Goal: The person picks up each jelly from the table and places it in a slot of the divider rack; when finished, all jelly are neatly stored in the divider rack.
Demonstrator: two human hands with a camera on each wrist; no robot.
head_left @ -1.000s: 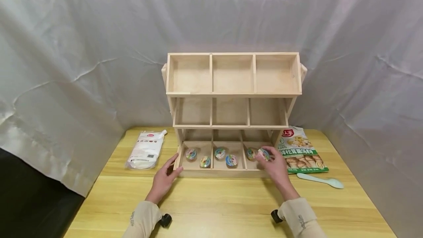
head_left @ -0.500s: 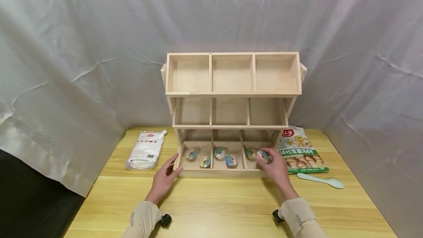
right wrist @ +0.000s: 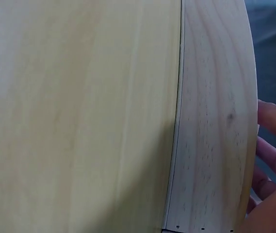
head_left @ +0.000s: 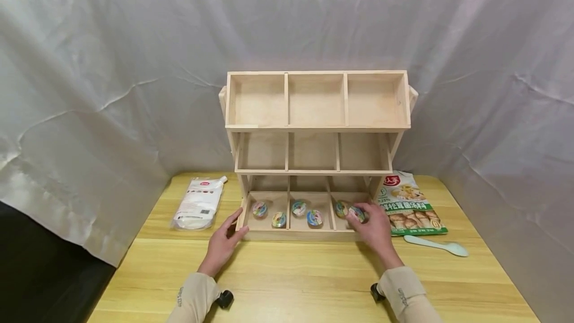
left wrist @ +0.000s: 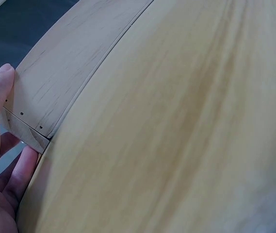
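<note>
A three-tier wooden rack (head_left: pixel 309 236) stands on the table, each tier split into three compartments. At its lower left corner my left hand (head_left: pixel 220 244) holds the frame; in the left wrist view the thumb lies on the front board (left wrist: pixel 60 77) and fingers reach round the side. My right hand (head_left: pixel 376 228) pinches a small jelly cup (head_left: pixel 358 215) with a printed lid, low in the bottom right compartment. Beside it sits another jelly cup (head_left: pixel 342 209). Two cups lie in the bottom left compartment and two in the middle one. In the right wrist view, the front board hides the cup.
Left of the rack lies a white spouted pouch (head_left: pixel 199 203). To the right are a green and white mushroom packet (head_left: pixel 408 206) and a pale green spoon (head_left: pixel 437 245). Grey cloth (head_left: pixel 314 24) hangs behind and at the sides.
My right hand has lowered the jelly cup slightly into the bottom right compartment, toward the cup beside it. The left hand stays at the rack's corner.
</note>
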